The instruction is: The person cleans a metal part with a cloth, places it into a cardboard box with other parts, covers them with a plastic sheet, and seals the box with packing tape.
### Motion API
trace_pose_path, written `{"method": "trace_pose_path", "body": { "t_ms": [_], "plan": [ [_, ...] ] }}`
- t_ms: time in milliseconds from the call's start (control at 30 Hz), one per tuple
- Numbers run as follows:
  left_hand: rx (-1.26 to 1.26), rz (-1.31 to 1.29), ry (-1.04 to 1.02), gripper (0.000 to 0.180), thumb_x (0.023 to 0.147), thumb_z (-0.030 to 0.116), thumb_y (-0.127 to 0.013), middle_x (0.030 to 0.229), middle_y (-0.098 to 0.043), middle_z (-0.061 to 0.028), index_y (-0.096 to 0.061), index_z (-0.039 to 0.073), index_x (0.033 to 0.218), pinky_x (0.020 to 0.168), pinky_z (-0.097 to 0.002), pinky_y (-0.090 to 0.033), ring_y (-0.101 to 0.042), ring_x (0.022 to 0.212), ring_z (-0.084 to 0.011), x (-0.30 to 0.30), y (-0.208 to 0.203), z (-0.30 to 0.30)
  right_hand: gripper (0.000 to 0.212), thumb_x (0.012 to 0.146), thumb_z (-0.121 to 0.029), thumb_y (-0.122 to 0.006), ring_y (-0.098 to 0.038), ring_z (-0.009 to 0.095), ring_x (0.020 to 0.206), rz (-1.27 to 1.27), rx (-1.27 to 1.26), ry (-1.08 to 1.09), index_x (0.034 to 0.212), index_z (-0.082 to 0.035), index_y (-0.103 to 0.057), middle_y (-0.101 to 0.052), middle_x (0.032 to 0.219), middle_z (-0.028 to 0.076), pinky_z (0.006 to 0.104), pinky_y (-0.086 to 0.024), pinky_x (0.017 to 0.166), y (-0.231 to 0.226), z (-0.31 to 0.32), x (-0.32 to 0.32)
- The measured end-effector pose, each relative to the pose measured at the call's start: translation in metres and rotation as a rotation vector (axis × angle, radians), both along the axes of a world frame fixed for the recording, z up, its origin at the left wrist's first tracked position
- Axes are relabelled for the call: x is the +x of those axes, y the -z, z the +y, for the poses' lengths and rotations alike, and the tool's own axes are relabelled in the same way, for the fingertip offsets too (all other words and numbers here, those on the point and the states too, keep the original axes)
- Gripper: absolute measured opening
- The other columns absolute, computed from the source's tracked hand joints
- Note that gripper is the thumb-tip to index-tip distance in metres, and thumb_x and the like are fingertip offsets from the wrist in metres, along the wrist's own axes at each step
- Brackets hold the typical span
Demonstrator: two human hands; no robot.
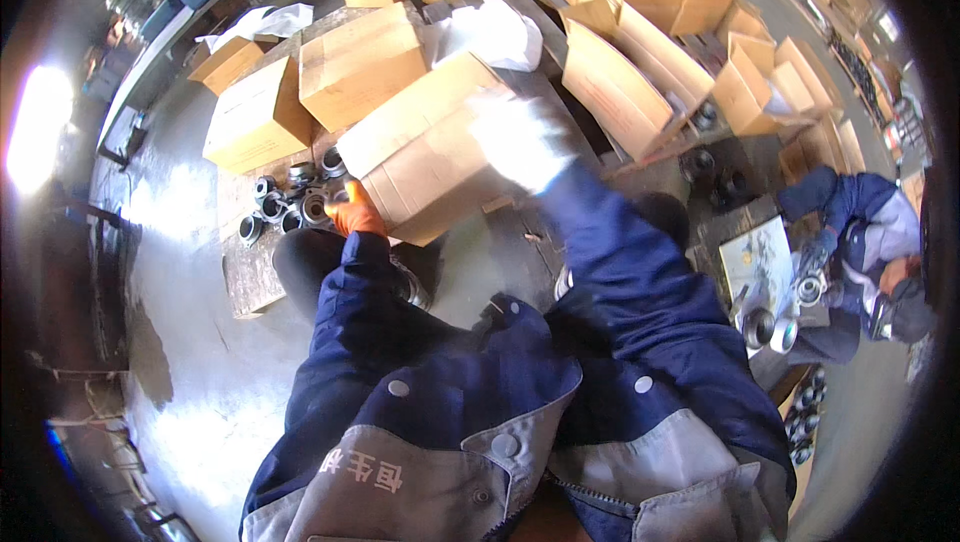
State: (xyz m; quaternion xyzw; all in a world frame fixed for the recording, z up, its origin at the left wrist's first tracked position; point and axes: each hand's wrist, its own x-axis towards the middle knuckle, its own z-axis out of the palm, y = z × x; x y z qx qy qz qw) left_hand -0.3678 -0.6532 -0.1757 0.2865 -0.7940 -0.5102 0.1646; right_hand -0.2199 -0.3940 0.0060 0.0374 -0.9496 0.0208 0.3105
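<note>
A brown cardboard box (425, 157) lies tilted in front of me, held between both hands. My left hand (352, 214), in an orange glove, grips its lower left corner. My right hand (522, 140), in a white glove and blurred, presses on the box's upper right side. Both arms wear dark blue sleeves. Left of the box, several round metal parts (285, 207) lie on a low board.
More cardboard boxes (300, 82) are stacked behind and to the right, some open (640, 72). White plastic wrap (495, 30) lies among them. At the right another person (855, 232) in blue crouches over metal parts (770, 322). Grey concrete floor (180, 272) spreads to the left.
</note>
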Motion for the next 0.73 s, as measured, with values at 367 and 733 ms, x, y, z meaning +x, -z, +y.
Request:
{"method": "trace_pose_path", "body": {
  "t_ms": [367, 733],
  "plan": [
    [-0.422, -0.147, 0.456, 0.113, 0.072, 0.072, -0.066, 0.132, -0.046, -0.0371, -0.033, -0.015, 0.136, 0.104, -0.0437, -0.039, -0.045, 0.127, -0.0459, -0.042, 0.018, 0.025, 0.070, 0.094, -0.049, -0.049, -0.028, 0.031, 0.144, -0.595, 0.054, -0.129, 0.148, -0.006, -0.035, -0.033, 0.155, 0.014, 0.0464, -0.016, 0.118, 0.140, -0.055, -0.161],
    [0.253, -0.170, 0.634, 0.058, 0.089, 0.060, -0.057, 0.072, -0.057, -0.0058, -0.059, 0.002, 0.095, 0.060, -0.0358, -0.043, -0.053, 0.065, -0.0210, -0.063, 0.118, -0.047, 0.081, 0.093, -0.063, -0.038, -0.020, 0.029, 0.148, -0.574, 0.066, 0.401, 0.153, -0.011, -0.025, -0.021, 0.160, 0.011, 0.0478, -0.006, 0.120, 0.153, 0.055, -0.213]
  ]
}}
